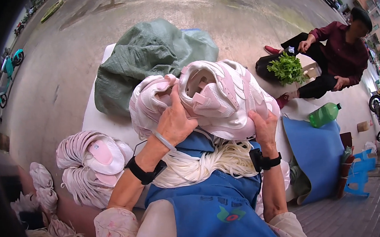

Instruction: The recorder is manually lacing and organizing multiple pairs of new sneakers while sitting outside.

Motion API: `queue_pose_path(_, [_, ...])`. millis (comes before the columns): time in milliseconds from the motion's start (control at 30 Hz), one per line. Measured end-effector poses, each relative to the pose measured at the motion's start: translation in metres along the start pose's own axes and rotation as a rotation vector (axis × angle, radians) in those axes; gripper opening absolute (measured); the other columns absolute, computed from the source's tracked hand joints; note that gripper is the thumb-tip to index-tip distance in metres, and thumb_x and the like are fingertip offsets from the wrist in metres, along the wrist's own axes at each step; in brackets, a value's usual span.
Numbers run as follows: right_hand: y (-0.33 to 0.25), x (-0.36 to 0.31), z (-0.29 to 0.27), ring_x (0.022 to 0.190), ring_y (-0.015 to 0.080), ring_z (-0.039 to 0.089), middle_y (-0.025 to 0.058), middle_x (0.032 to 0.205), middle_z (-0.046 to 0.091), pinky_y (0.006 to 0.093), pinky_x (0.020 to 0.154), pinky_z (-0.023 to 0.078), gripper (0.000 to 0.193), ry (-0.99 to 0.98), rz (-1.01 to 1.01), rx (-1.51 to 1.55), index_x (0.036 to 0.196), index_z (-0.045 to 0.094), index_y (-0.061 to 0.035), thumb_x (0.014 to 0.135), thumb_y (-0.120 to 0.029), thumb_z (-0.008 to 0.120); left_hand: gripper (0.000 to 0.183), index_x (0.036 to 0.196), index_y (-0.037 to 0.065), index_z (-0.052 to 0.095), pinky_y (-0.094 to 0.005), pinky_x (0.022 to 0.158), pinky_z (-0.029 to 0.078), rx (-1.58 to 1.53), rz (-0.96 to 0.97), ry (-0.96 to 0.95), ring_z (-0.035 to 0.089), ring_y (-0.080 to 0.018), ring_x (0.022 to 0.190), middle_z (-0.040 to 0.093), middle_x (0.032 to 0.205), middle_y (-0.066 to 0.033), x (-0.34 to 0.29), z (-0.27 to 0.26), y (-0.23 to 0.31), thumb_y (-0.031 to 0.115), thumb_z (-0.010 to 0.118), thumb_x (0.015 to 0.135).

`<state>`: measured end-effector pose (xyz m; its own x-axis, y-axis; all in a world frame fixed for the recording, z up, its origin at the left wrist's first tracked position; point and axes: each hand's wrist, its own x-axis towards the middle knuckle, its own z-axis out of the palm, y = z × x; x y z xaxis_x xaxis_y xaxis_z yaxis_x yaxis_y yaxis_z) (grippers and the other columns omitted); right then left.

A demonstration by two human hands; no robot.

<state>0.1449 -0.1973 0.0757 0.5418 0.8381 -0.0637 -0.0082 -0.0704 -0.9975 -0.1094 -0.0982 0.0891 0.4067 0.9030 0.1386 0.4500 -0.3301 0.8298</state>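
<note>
As the pink-white shoes look bulky, left hand and right hand presumably share the weight, fingers gripping, pale laces at their six o'clock, probably for reach.

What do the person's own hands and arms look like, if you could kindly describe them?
The left hand and right hand are ungloved. Each forearm wears a black strap carrying a small dark device; the left wrist also has a thin, pale greyish bracelet. The left sleeve is pale with a pink floral print; the right sleeve is pale too.
</note>
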Motion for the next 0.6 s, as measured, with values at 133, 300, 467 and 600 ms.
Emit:
queue_pose_path(133, [-0.013,-0.012,0.0,0.074,0.0125,0.06,0.0064,0.081,0.069,0.0273,0.069,0.049,0.025,0.025,-0.166,-0.327,0.096,0.067,0.0056,0.08,-0.013,0.065,0.094,0.144,-0.006,0.007,-0.0374,0.069,0.053,0.051,0.01,0.028,0.069,-0.0337,0.071,0.066,0.068,-0.0185,-0.012,0.003,0.0,0.004,0.068,0.072])
queue_pose_path(300, [-0.02,-0.005,-0.012,0.073,0.0133,0.061,0.0072,0.08,0.069,0.0288,0.069,0.049,0.025,-0.013,-0.084,-0.293,0.096,0.067,0.0057,0.081,-0.013,0.064,0.095,0.144,-0.004,0.007,-0.0368,0.065,0.053,0.034,0.073,0.023,0.069,-0.0307,0.067,0.066,0.07,-0.0177,-0.019,0.003,0.005,0.003,0.068,0.072])
queue_pose_path(467, [-0.034,-0.004,-0.001,0.069,0.0169,0.062,0.011,0.078,0.069,0.0312,0.066,0.049,0.026,-0.053,-0.251,-0.456,0.096,0.067,0.0044,0.08,-0.015,0.062,0.093,0.144,-0.006,0.008,-0.0394,0.062,0.053,0.04,0.103,0.022,0.067,-0.033,0.064,0.065,0.067,-0.0176,-0.018,0.002,-0.008,0.005,0.066,0.073])
queue_pose_path(600, [-0.04,0.004,0.003,0.069,0.0184,0.064,0.0129,0.076,0.069,0.0332,0.066,0.05,0.028,-0.092,-0.218,-0.524,0.098,0.066,0.0048,0.08,-0.017,0.062,0.074,0.131,-0.014,0.032,-0.0501,0.064,0.051,0.347,0.058,-0.099,0.061,-0.0458,0.065,0.062,0.066,-0.0245,-0.003,0.001,-0.001,0.017,0.067,0.073])
